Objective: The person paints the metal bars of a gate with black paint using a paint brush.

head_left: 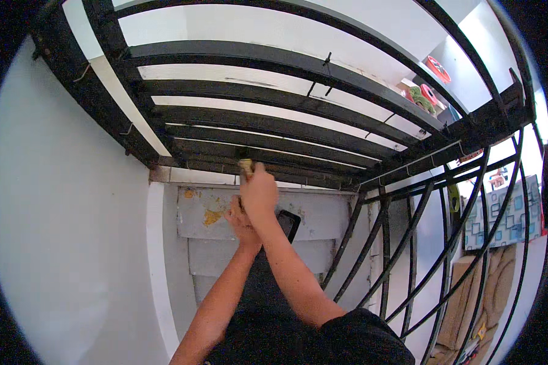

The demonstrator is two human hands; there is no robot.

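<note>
At far left, a plain pale wall [73,213] adjoins the black slatted railing [213,55], whose horizontal bars span the upper view. Below the railing, a grey step [195,230] carries a yellowish patch [212,217]. The left hand [242,220] is positioned over the step, just below the right hand, fingers curled; whether it grips anything cannot be determined. The brush-like tool [246,165] is located at the lowest railing bars, its yellowish end uppermost. The right hand [260,191] is clamped around the tool. Right of the wrists lies a black rectangular object [295,225]. At right, curved black bars [449,243] stand before a patterned blue-and-white surface [508,213]
</note>
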